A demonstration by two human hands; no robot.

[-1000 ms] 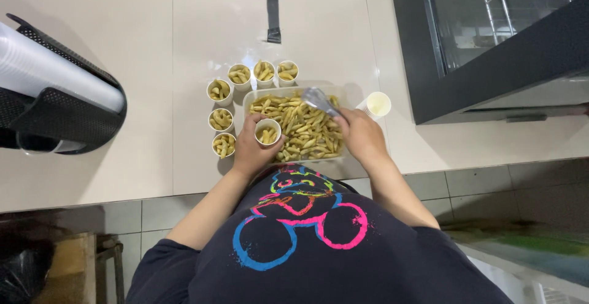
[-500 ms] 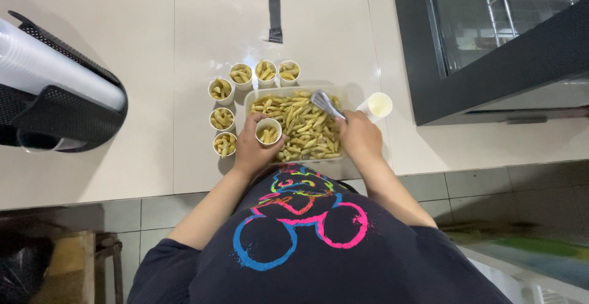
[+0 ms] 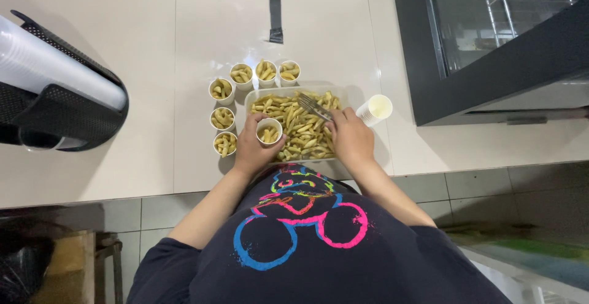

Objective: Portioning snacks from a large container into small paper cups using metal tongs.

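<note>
Gripping a small white paper cup (image 3: pixel 269 130) of fries, my left hand (image 3: pixel 254 150) holds it over the clear rectangular plastic tray (image 3: pixel 294 89); my right hand (image 3: pixel 350 137) grasps a metal fork (image 3: pixel 314 105) in the fries.

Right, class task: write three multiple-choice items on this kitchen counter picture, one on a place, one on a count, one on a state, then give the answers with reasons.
1. Where does the spare stack of empty cups lie?
A. right of the tray
B. left of the filled cups
C. inside the tray

2. How many filled cups stand on the counter outside the tray, apart from the one in hand?
A. three
B. six
C. nine

3. What is the left hand doing?
A. resting flat on the counter
B. gripping a small cup
C. holding a fork

Answers: 1 A, it lies beside the tray right edge. 2 B, three along the top and three down the left. 3 B, its fingers wrap the small cup over the tray, while the right hand holds the fork.
</note>
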